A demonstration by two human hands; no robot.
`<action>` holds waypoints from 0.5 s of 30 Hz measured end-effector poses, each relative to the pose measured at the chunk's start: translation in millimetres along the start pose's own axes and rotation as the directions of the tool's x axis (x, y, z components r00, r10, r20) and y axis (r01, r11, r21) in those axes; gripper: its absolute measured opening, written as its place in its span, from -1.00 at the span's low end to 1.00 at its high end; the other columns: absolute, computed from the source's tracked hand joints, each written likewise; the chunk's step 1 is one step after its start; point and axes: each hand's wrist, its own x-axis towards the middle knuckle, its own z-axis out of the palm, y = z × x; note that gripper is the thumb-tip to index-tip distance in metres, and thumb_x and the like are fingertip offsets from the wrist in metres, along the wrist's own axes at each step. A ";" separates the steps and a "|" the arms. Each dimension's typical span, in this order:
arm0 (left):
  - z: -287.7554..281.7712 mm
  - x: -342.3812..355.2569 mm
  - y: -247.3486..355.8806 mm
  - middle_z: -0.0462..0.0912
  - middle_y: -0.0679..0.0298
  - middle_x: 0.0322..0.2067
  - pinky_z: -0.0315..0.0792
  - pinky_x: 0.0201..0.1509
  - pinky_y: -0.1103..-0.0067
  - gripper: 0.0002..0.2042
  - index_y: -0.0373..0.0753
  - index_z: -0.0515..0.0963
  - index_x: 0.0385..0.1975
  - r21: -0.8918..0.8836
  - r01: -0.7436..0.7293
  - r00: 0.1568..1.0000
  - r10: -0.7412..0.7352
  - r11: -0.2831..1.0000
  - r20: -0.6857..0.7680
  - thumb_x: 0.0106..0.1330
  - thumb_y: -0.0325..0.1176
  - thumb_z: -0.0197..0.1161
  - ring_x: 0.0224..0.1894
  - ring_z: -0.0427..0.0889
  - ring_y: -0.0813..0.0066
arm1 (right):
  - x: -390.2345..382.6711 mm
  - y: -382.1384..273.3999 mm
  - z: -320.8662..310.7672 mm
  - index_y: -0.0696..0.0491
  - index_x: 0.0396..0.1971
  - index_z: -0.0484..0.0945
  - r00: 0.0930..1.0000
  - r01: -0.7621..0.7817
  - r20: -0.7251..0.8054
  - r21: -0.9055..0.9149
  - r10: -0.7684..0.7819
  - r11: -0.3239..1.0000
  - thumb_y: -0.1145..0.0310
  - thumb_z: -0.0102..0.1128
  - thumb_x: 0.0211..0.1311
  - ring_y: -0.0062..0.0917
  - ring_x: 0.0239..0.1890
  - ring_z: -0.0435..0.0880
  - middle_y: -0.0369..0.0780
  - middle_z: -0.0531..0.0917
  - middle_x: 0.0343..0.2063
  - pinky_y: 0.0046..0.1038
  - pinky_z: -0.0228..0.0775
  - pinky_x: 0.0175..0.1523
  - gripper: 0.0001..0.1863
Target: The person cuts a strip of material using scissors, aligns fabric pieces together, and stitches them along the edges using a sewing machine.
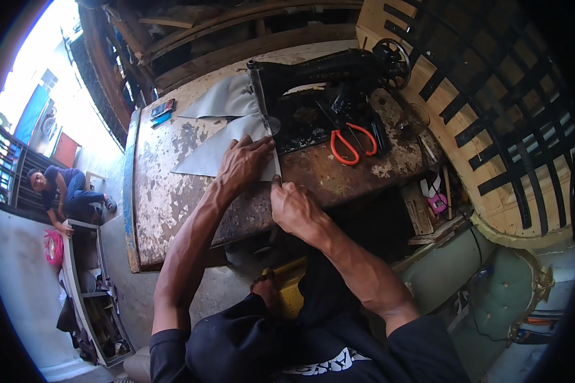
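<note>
A grey sheet of fabric (218,121) lies across the worn sewing table (166,191), running under the needle of a black sewing machine (326,70). My left hand (244,163) presses flat on the fabric's near part, fingers spread toward the needle. Just behind it, at the table's near edge, my right hand (294,207) pinches the fabric's near edge with curled fingers. Orange-handled scissors (348,143) rest on the machine bed to the right of both hands.
A small dark flat object (162,110) lies at the table's far left. A lattice of dark bars (492,96) stands to the right. Another person (64,191) crouches on the ground at left beside a low shelf unit (92,293). A pink item (437,203) sits at right.
</note>
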 end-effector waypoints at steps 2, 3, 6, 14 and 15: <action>-2.1 -0.3 -3.7 0.60 0.37 0.23 0.40 0.06 0.34 -0.64 -0.10 0.59 0.14 0.016 -0.045 0.999 0.044 0.999 0.030 0.36 -0.24 0.19 0.01 0.57 0.25 | -0.4 -0.1 -3.1 0.47 0.17 0.39 1.000 -0.002 0.012 -0.010 0.003 1.000 0.49 0.08 0.16 0.07 -0.27 0.75 0.23 0.68 -0.33 -0.10 0.65 -0.13 -0.44; -2.4 -0.8 -4.8 0.60 0.37 0.23 0.40 0.06 0.34 -0.64 -0.10 0.59 0.14 0.016 -0.049 0.998 0.049 0.999 0.034 0.36 -0.24 0.19 0.01 0.57 0.25 | -0.4 0.8 -3.1 0.48 0.18 0.38 1.000 0.000 0.029 -0.024 0.001 1.000 0.49 0.08 0.16 0.07 -0.27 0.75 0.23 0.69 -0.33 -0.11 0.65 -0.14 -0.43; -10.6 -1.1 -4.8 0.57 0.38 0.26 0.40 0.07 0.34 -0.61 -0.09 0.57 0.17 0.044 -0.048 0.994 0.044 0.998 0.096 0.35 -0.23 0.19 0.02 0.55 0.22 | -1.1 0.8 0.1 0.55 0.09 0.41 0.995 0.060 -0.076 -0.082 -0.066 0.995 0.49 0.13 0.17 -0.08 -0.33 0.80 0.14 0.73 -0.39 -0.27 0.69 -0.24 -0.47; -18.1 -0.2 -3.9 0.52 0.42 0.30 0.40 0.15 0.29 -0.54 -0.06 0.52 0.26 0.084 -0.034 0.985 0.020 0.996 0.170 0.33 -0.26 0.18 0.04 0.51 0.19 | 3.3 2.5 1.8 0.57 0.12 0.38 0.998 0.049 -0.041 -0.052 -0.051 0.997 0.49 0.12 0.19 -0.11 -0.32 0.80 0.15 0.72 -0.35 -0.27 0.69 -0.23 -0.45; -19.1 0.5 -2.7 0.54 0.41 0.29 0.40 0.18 0.33 -0.54 -0.07 0.52 0.25 0.079 -0.029 0.986 0.016 0.996 0.168 0.33 -0.29 0.18 0.02 0.51 0.17 | 4.6 3.6 4.2 0.54 0.16 0.36 0.999 0.042 -0.030 -0.037 -0.043 0.998 0.49 0.13 0.16 -0.06 -0.32 0.79 0.17 0.71 -0.35 -0.23 0.67 -0.22 -0.42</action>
